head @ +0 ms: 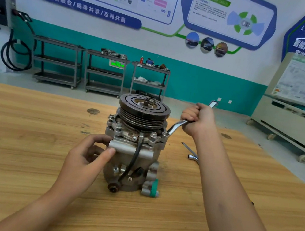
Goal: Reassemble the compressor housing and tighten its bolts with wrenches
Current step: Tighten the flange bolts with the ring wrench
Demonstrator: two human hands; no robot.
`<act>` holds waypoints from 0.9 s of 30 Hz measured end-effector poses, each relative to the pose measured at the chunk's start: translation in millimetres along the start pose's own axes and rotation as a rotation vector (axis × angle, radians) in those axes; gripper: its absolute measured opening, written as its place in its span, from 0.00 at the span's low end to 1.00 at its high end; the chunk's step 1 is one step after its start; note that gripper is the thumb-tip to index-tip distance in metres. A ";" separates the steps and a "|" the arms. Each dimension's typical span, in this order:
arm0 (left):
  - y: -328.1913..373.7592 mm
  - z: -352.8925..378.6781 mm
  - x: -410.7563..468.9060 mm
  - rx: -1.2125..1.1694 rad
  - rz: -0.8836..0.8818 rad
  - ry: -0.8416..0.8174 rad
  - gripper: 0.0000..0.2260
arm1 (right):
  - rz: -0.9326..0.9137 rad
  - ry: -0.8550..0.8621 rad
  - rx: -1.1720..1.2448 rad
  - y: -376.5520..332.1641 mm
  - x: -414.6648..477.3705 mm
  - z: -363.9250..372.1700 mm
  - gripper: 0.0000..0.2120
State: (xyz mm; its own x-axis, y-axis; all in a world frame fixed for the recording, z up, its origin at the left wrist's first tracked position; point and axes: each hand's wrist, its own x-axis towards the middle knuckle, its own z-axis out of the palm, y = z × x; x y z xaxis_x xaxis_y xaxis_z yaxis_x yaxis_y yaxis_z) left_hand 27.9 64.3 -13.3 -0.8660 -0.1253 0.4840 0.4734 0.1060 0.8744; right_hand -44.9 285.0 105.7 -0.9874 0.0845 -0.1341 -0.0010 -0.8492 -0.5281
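Grey cast-metal compressor housing stands upright mid-way across the pale wooden desk, with a dark grooved pulley on top. The left hand holds its left side, thumb and forefinger pinching a lug's end. The right hand has its fingers wrapped tight round a silver ring wrench, whose head sits on the right-hand flange bolt. A second silver wrench lies on the desk nearby.
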 end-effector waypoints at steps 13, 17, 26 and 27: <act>-2.1 -0.4 -0.2 0.003 0.011 -0.017 0.09 | -0.473 -0.031 0.247 19.2 -49.9 -44.7 0.22; -1.3 0.3 -0.7 0.009 0.023 -0.015 0.10 | -0.773 -0.156 0.023 49.5 -88.8 -53.4 0.26; -7.3 0.4 -0.7 -0.020 0.042 -0.033 0.11 | -1.671 -0.301 -0.905 129.3 -99.4 -33.2 0.21; -7.3 0.2 0.3 -0.014 0.053 -0.040 0.12 | -1.730 -0.281 -0.982 135.4 -96.3 -27.3 0.22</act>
State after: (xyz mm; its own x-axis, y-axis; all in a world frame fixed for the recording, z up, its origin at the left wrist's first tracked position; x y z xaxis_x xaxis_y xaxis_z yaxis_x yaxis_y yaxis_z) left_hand 24.2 63.7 -19.6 -0.8452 -0.0802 0.5284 0.5208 0.0978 0.8480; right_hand 54.3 176.1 24.2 -0.0315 0.1934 0.9806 -0.8226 0.5522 -0.1353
